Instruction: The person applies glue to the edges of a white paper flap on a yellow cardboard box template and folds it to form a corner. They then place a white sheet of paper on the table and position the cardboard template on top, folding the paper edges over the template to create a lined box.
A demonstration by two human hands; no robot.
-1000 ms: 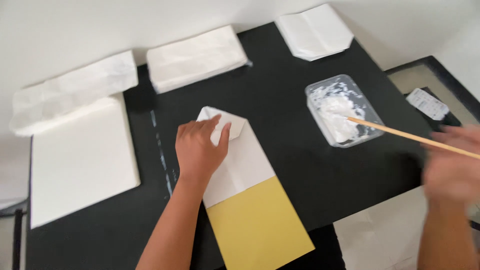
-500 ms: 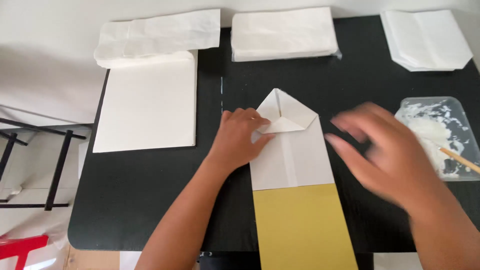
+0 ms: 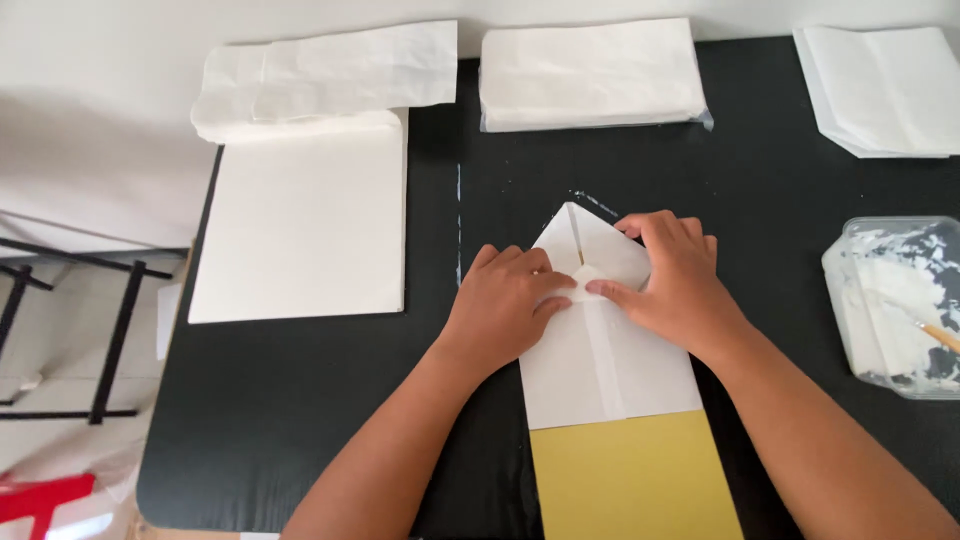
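I see both hands pressed flat on the folded white paper bag [image 3: 600,350], which lies near the middle of the black table [image 3: 300,420] with its long axis running away from me: pointed, folded end at the far side, straight edge at the near side where it overlaps a yellow sheet [image 3: 635,480]. My left hand [image 3: 505,305] covers the left flap of the pointed end, fingers close together and laid flat, tips aimed right toward the centre seam. My right hand [image 3: 675,285] sits on the right flap, fingers likewise flat and slightly spread, its index tip meeting the left fingertips just over the seam. Neither hand grips anything; both simply bear down on the paper. The seam and the small folded tab lie directly under the meeting fingertips, so both hands are equally near, the point of the bag lying just beyond them. Well apart to the right stands a clear plastic tray of white paste [image 3: 890,305] with a wooden stick [image 3: 940,335] resting in it, nearer my right hand. Along the far edge lie stacks of white paper bags [image 3: 590,75], and a flat white sheet pile [image 3: 305,220] sits to the left.
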